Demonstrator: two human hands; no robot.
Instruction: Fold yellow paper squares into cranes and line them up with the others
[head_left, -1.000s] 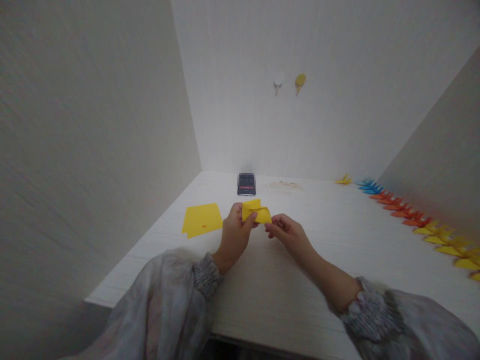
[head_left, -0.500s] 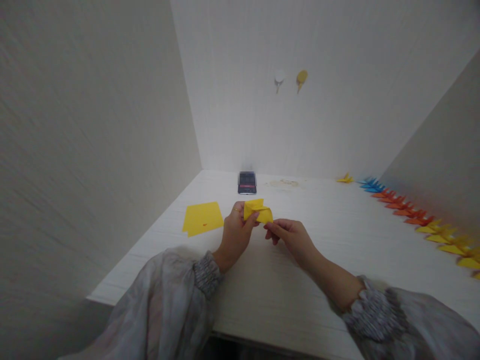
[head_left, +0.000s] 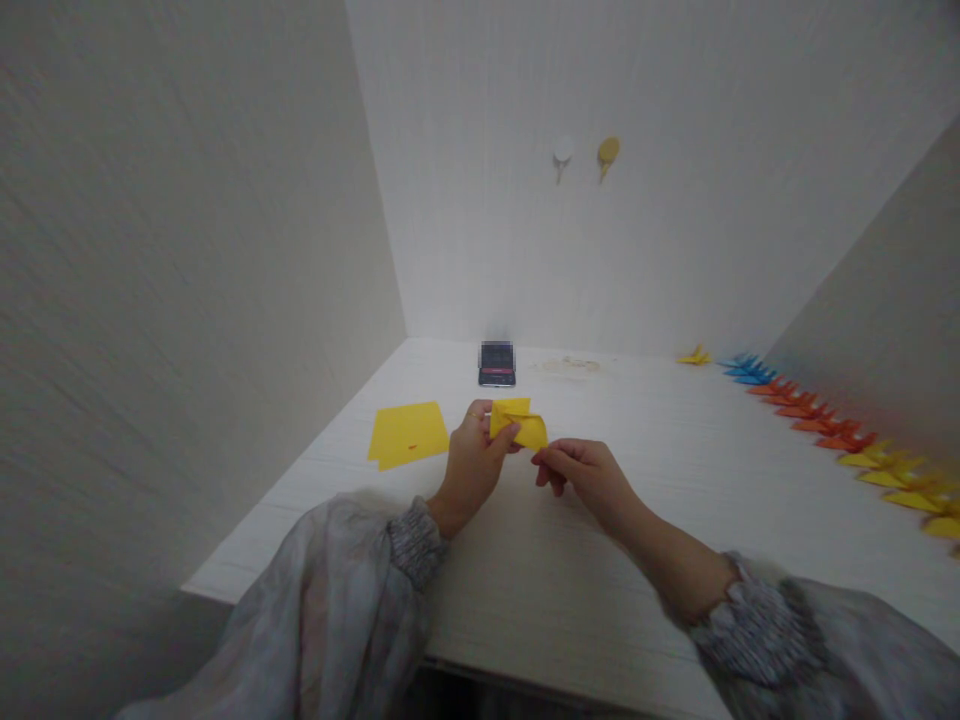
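Observation:
A partly folded piece of yellow origami paper [head_left: 517,420] is held above the table, its layers slightly spread and its right side curved. My left hand [head_left: 480,447] grips it from the left, thumb on the front and fingers behind. At its lower right corner, my right hand [head_left: 577,468] pinches the paper between thumb and index finger, the other fingers curled in. To the left of my left hand lie flat yellow paper sheets [head_left: 409,432], overlapping, with a small orange mark on the top one.
A phone [head_left: 496,364] leans near the back wall. Along the right side runs a row of folded paper cranes [head_left: 817,415] in blue, orange and yellow, with a lone yellow one [head_left: 695,355] behind. Two hooks [head_left: 608,152] are stuck on the wall. Side walls enclose the white table [head_left: 645,400].
Both hands keep their hold on the yellow paper with hardly any movement. The whole view has shifted very slightly.

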